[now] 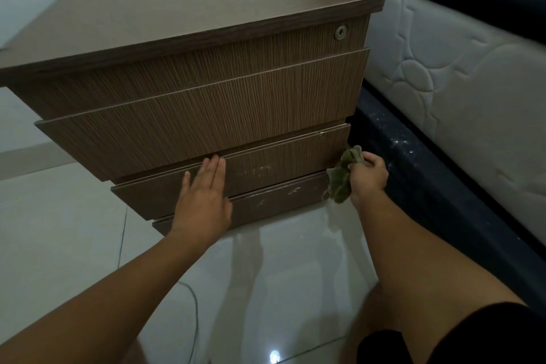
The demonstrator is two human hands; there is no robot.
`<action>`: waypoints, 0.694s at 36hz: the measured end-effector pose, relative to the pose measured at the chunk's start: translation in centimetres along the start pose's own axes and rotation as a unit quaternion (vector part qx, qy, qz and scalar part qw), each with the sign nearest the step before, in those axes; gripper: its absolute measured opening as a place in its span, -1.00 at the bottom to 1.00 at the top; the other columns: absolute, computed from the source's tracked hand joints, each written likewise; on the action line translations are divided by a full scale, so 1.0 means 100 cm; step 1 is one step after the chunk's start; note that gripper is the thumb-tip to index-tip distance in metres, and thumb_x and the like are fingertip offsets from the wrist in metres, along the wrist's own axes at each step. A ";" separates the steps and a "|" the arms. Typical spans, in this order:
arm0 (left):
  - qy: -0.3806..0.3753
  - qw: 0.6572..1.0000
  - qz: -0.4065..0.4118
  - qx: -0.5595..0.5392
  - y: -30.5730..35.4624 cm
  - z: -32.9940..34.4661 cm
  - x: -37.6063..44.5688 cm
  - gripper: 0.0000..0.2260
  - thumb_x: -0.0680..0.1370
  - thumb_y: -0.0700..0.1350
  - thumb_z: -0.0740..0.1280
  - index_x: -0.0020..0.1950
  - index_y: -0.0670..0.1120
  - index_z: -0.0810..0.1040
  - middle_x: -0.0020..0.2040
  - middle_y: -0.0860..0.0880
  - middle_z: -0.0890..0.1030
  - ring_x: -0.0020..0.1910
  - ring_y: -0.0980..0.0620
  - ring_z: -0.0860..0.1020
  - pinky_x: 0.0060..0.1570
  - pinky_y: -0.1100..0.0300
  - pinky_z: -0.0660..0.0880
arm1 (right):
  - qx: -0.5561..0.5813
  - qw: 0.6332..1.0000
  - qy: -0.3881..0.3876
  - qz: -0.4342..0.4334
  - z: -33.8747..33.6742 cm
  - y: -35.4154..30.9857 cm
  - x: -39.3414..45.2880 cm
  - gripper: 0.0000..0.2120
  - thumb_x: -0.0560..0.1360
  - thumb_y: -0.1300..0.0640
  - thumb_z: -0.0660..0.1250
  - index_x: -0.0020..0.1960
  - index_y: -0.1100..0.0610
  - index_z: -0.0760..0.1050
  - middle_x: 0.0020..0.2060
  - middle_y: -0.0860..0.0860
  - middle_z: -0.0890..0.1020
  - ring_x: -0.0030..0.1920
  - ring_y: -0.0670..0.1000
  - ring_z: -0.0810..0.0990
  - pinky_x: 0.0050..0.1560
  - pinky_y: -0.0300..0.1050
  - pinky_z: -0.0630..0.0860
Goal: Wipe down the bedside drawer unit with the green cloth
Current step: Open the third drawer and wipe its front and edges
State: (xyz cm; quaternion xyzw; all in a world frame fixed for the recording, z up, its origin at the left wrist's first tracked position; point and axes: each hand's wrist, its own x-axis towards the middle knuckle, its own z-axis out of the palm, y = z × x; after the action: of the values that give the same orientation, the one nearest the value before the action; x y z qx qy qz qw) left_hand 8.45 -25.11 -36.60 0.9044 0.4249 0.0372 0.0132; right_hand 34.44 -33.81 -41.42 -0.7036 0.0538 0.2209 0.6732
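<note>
The brown wood-grain bedside drawer unit [206, 103] stands on the floor in front of me, with a round lock at the top right of its front. My left hand [204, 198] lies flat with straight fingers against the lower drawer front. My right hand [369, 176] grips the crumpled green cloth [344, 176] at the unit's lower right corner. The cloth touches the right ends of the two lowest panels. White dusty smears show on the lower panels between my hands.
A white quilted mattress [461, 91] on a dark bed frame [413, 174] runs along the right, close to the unit. Glossy pale floor tiles [74, 230] lie below, with a thin cable [195, 313]. My knee in dark shorts [461, 331] is at bottom right.
</note>
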 end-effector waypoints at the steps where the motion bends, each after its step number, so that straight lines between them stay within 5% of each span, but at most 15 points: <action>1: 0.000 1.000 0.003 0.003 -0.001 0.000 0.000 -0.36 0.58 -0.06 0.17 0.56 -0.13 -0.08 0.57 -0.06 -0.02 0.55 0.01 -0.06 0.50 -0.02 -0.11 | 0.024 1.000 -0.002 0.006 0.004 -0.001 0.000 -0.64 0.49 0.37 0.23 0.22 0.07 0.44 0.05 0.03 0.51 -0.03 0.01 0.52 -0.11 -0.15 0.48; 6: 0.008 1.000 0.023 0.005 -0.006 -0.002 0.002 -0.37 0.56 -0.09 0.21 0.56 -0.14 0.00 0.56 -0.08 0.07 0.55 -0.01 0.04 0.49 -0.03 -0.06 | 0.122 0.992 0.004 0.027 0.022 0.000 0.002 -0.63 0.46 0.42 0.20 0.18 0.09 0.44 0.05 0.05 0.53 -0.13 -0.05 0.52 -0.24 -0.24 0.47; 11: 0.010 0.998 0.055 0.015 -0.017 -0.003 0.004 -0.38 0.54 -0.13 0.24 0.55 -0.14 0.06 0.55 -0.08 0.13 0.53 -0.01 0.11 0.48 0.01 -0.06 | 0.175 0.983 0.012 0.057 0.033 0.004 0.001 -0.63 0.46 0.44 0.18 0.18 0.12 0.44 0.08 0.08 0.52 0.02 0.04 0.52 0.04 -0.10 0.54; 14: 0.020 0.997 0.071 0.017 -0.023 0.000 0.006 -0.38 0.50 -0.18 0.30 0.52 -0.17 0.15 0.51 -0.11 0.23 0.50 -0.05 0.20 0.45 -0.02 0.01 | 0.185 0.980 0.007 0.072 0.041 0.007 -0.005 -0.65 0.43 0.47 0.16 -0.01 0.05 0.44 0.09 0.10 0.51 0.03 0.08 0.52 0.08 -0.02 0.54; 19: 0.021 0.996 0.084 0.010 -0.027 -0.001 0.005 -0.38 0.49 -0.19 0.32 0.52 -0.18 0.17 0.50 -0.12 0.25 0.50 -0.07 0.21 0.44 -0.03 0.05 | 0.194 0.976 -0.020 0.099 0.060 0.018 -0.032 -0.64 0.38 0.53 0.12 -0.07 0.10 0.41 -0.20 0.04 0.48 -0.21 0.00 0.46 -0.31 -0.20 0.44; 25: -0.013 0.997 0.081 -0.001 -0.035 -0.009 0.003 -0.40 0.58 -0.11 0.18 0.56 -0.11 -0.02 0.57 -0.03 0.02 0.55 0.03 0.01 0.49 0.06 -0.09 | 0.185 0.972 -0.050 0.137 0.081 0.028 -0.063 -0.57 0.35 0.56 0.09 -0.26 0.02 0.38 -0.25 0.01 0.45 -0.26 -0.01 0.43 -0.32 -0.19 0.41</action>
State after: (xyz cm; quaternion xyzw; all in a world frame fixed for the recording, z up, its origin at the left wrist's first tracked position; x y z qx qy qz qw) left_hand 5.89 -22.65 -35.90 0.9363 0.3498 0.0274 0.0167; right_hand 25.82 -27.55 -41.61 -0.5409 0.1561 0.3323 0.7567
